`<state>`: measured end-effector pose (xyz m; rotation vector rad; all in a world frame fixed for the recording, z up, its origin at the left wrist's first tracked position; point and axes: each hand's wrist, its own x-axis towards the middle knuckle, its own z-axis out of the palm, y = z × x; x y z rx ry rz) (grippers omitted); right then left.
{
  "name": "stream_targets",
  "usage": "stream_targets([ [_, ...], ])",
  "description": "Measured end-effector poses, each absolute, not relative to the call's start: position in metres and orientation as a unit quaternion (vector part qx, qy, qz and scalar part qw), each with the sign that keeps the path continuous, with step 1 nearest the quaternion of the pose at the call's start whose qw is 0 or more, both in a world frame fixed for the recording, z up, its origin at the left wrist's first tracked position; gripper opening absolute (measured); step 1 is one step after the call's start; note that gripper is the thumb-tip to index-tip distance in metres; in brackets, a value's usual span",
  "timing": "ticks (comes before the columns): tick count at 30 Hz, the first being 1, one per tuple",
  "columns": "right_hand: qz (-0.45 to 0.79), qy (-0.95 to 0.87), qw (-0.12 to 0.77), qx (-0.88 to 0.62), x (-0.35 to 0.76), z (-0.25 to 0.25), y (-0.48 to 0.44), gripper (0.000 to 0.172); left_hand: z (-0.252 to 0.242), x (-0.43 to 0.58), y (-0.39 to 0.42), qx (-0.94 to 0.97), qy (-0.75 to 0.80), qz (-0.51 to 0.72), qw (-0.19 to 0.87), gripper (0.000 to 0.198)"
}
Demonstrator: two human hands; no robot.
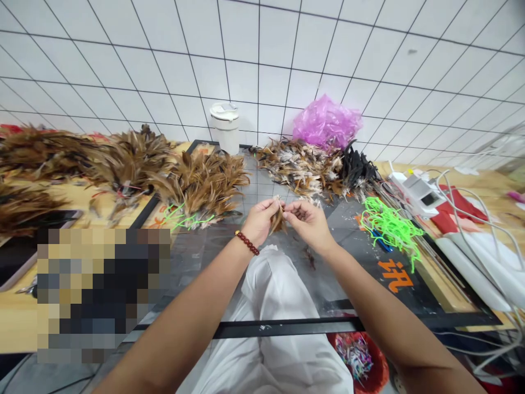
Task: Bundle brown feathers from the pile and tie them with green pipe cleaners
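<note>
Over the middle of the dark framed board, my left hand (261,220) pinches a small brown feather bunch (278,219) near its pale top. On the other side of it, my right hand (307,221) is closed, thumb and fingertips pressed together at the bunch's edge. The feather tips hang down between both hands. To the left lies a pile of brown feathers (205,183) with green strings at its base. Behind my hands sits a pile of pale and brown feathers (301,167), with black feathers (357,169) at its right end.
A white lidded cup (225,128) and a pink plastic bag (326,123) stand by the tiled wall. Green strings (389,224) lie right, near a white device (418,191) and cables. More feather bunches (127,161) lie far left. A red bin (379,364) sits below the board's edge.
</note>
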<state>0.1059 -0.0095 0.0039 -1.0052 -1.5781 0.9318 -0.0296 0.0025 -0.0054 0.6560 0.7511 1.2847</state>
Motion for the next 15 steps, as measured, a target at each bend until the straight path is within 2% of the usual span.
stream_targets([
  [11,0.333,-0.654,0.498,-0.462,0.1032,0.0005,-0.0118,0.022,-0.0099,-0.0237,0.0012,0.320,0.355,0.591,0.650,0.031],
  [15,0.263,-0.699,0.474,-0.466,0.1048,-0.0009,-0.0129,0.024,-0.0099,-0.0228,0.0008,0.327,0.360,0.592,0.643,0.028],
])
